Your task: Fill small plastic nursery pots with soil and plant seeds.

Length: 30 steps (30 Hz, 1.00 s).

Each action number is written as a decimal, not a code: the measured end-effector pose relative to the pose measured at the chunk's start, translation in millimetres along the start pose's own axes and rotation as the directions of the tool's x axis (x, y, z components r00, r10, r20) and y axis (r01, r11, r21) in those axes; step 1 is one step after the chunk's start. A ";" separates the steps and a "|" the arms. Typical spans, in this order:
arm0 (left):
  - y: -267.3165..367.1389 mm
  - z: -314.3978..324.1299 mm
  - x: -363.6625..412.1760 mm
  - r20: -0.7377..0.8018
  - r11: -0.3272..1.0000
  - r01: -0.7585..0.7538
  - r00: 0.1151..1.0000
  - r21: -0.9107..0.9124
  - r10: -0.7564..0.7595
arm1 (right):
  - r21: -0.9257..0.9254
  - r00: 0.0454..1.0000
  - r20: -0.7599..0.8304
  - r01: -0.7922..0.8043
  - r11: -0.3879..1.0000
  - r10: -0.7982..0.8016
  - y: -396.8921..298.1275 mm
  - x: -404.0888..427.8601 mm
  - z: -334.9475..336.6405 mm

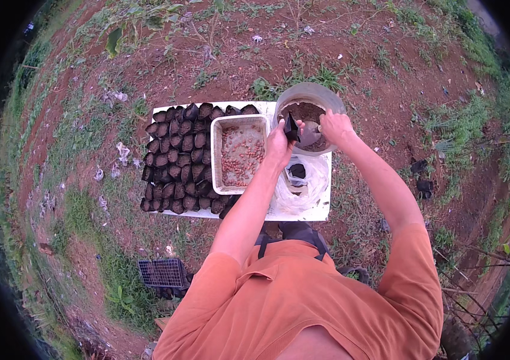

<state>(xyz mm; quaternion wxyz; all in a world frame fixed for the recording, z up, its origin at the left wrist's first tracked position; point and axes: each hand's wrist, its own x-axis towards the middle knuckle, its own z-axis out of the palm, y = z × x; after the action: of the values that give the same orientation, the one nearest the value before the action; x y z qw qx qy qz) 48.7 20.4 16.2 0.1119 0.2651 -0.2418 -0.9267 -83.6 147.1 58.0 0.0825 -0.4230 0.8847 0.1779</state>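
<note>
My left hand [280,143] holds a small black plastic seedling bag [291,128] at the near-left rim of a round translucent tub [338,104]. Dark soil [305,109] lies inside that tub. Over its right side, my right hand [336,128] is closed around the handle of a greyish scoop [310,133], whose blade rests low in the tub near the soil. How full the held bag is cannot be seen. Left of my hands stands a cream plastic basket [216,155] with reddish-brown seeds [240,167] scattered over its pale bottom.
Rows of soil-filled black bags [175,155] cover the left of the white tabletop [322,215]. A clear plastic bag [302,193] with black pieces inside lies below the tub. On the weedy ground sit a seedling tray [161,272] and black bags [424,186].
</note>
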 end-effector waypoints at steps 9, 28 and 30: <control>-2.1 6.0 0.4 -0.043 0.999 -0.013 0.999 -0.043 0.011 | -0.191 0.856 -0.388 0.289 0.938 -0.343 3.9 23.2 -29.1; -1.5 9.8 7.5 -0.084 0.998 -0.026 0.996 -0.053 0.021 | -0.224 0.985 -0.053 0.150 0.963 -0.166 3.7 15.0 -3.4; -4.7 4.4 14.8 -0.084 0.998 -0.029 0.996 -0.055 0.024 | -0.194 0.985 -0.042 0.154 0.969 -0.165 7.5 14.8 -8.5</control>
<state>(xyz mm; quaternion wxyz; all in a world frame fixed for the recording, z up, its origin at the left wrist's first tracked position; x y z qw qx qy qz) 33.6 21.2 10.7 0.1415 0.2969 -0.2143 -0.9197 -98.7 137.6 63.2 0.0301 -0.5037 0.8287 0.2422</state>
